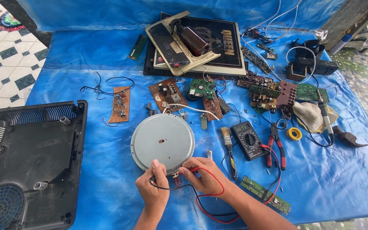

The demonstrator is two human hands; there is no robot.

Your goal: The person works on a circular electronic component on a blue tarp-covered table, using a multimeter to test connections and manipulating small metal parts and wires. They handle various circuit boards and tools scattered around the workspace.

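A round grey metal disc lies flat on the blue sheet. My left hand pinches the black probe lead against the disc's near rim. My right hand holds the red probe at the same rim, beside the left hand. The red and black leads loop back under my right forearm to a black multimeter lying to the right of the disc.
A black plastic housing with springs and a fan grille lies at left. Several circuit boards, a brush, red pliers, a solder roll, a soldering iron and a dark glass panel lie beyond.
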